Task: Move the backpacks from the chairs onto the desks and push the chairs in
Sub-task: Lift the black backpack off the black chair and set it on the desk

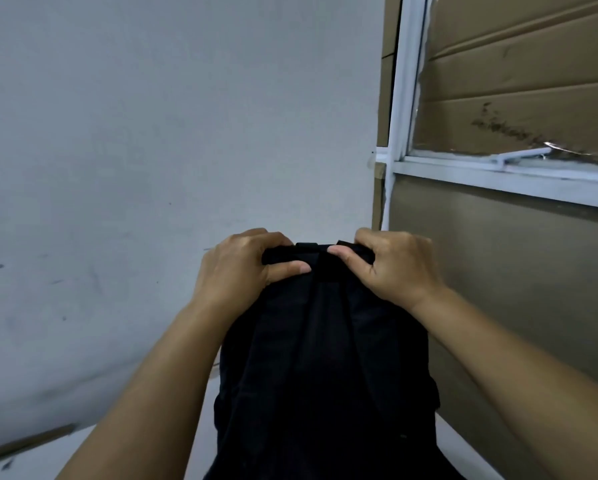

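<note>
A pale desk surface (193,441) shows in slivers at the bottom of the view, its far edge meeting the wall, and a black backpack (325,375) stands upright on it, near its right edge.

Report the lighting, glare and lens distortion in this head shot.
Head view: dim, flat light; the black fabric backpack is underexposed, its seams barely visible; glare streaks the cardboard-backed window pane; wide-angle bending tilts the white window frame; both forearms look stretched.

The soft black fabric backpack (325,358) stands upright in a corner, its strap side facing the camera, top edge bunched and gripped.
</note>
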